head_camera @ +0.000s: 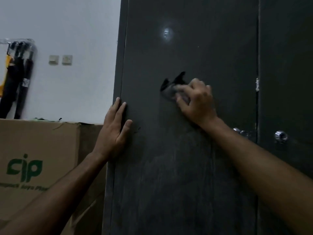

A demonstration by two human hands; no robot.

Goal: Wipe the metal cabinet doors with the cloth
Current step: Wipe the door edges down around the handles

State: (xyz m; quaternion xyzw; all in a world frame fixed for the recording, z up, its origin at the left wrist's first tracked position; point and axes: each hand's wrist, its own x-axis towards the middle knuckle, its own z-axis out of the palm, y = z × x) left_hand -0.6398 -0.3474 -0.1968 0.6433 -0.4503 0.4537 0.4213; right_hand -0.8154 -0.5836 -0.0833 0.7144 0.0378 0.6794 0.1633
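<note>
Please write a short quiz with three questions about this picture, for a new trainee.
1. True or false: the left hand holds the cloth.
2. Which hand presses the cloth on the left door? A) left B) right
3. What stands left of the cabinet, below the wall switches?

Key: 1. False, it lies flat at the door's edge. 2. B. 3. A box printed "cip".

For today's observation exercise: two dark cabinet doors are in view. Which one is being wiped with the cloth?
The left door, beside the cardboard box. The right hand presses the cloth on it.
</note>
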